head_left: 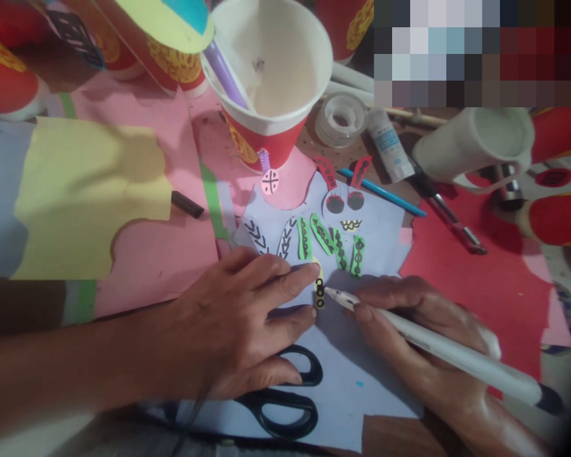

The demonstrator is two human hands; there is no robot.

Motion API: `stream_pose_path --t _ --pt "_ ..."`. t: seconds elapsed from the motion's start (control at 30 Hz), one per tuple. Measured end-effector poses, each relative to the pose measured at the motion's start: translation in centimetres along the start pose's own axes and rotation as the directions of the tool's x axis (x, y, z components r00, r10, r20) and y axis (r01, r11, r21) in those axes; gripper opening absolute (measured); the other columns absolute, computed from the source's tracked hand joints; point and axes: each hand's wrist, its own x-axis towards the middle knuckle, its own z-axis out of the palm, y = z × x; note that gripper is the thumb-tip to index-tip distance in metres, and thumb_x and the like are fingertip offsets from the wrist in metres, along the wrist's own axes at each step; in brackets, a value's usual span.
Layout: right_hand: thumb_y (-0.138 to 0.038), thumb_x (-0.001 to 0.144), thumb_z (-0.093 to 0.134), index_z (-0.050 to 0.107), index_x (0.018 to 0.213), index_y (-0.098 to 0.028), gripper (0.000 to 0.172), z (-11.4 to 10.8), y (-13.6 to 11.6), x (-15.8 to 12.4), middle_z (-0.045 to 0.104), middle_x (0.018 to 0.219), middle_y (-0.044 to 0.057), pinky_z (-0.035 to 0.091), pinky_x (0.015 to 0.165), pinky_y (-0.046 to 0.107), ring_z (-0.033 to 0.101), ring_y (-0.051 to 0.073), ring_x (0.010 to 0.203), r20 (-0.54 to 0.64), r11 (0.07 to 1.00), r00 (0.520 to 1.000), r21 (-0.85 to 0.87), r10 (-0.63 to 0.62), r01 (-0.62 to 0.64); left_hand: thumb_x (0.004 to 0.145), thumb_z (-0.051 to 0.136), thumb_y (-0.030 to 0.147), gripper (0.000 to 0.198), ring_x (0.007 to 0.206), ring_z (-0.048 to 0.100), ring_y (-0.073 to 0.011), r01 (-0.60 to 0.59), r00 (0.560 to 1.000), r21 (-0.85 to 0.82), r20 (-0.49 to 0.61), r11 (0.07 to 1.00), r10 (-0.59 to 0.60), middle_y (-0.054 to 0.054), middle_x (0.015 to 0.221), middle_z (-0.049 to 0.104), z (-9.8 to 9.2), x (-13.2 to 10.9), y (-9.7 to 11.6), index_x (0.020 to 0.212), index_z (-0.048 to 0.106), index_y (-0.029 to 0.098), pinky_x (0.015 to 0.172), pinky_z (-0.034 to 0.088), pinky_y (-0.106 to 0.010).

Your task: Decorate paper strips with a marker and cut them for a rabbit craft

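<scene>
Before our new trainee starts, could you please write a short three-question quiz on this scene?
1. Which of the person's hands holds the white pen?

2. True or false: the glue stick lies beside the tape roll.

3. What colour are the rings drawn on the yellow strip at the pen's tip?
a) red
b) black
c) blue

Key:
1. The right hand.
2. True.
3. b
</scene>
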Motion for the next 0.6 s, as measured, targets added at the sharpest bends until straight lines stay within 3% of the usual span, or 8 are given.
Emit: stream_pose_path --t 0.37,0.5,0.6 --pt "-0.032 0.076 0.066 0.065 0.075 -0.025 0.008 0.03 0.52 -0.26 0.071 0.065 0.000 0.050 0.045 0.023 0.065 0.015 0.052 -0.130 0.998 0.990 0.012 0.055 -0.054 0.087 0.050 0.048 0.037 0.104 0.047 -0.0270 0.027 1.000 -0.027 -0.002 0.999 -0.027 -0.009 0.138 0.046 0.05 -0.01 0.21 0.111 0.063 0.023 0.082 0.036 -0.042" --pt "-0.026 0.074 0.068 0.062 0.073 -0.025 0.006 0.04 0.56 -0.24 0.066 0.059 -0.002 0.046 0.041 0.023 0.058 0.014 0.046 -0.132 0.984 0.986 0.158 0.106 -0.085 0.087 0.050 0.047 0.035 0.104 0.048 -0.0262 0.037 0.999 -0.035 -0.025 0.999 -0.038 -0.008 0.137 0.048 0.07 -0.06 0.23 0.111 0.063 0.024 0.082 0.035 -0.041" --pt "-0.023 0.077 0.065 0.060 0.078 -0.026 0.005 0.13 0.34 -0.15 0.065 0.061 -0.001 0.045 0.039 0.023 0.061 0.015 0.052 -0.116 0.937 0.982 0.333 0.151 -0.105 0.089 0.049 0.047 0.036 0.106 0.047 -0.0257 0.046 0.998 -0.052 -0.037 0.998 -0.048 -0.009 0.138 0.047 0.04 -0.10 0.27 0.113 0.061 0.024 0.085 0.035 -0.041"
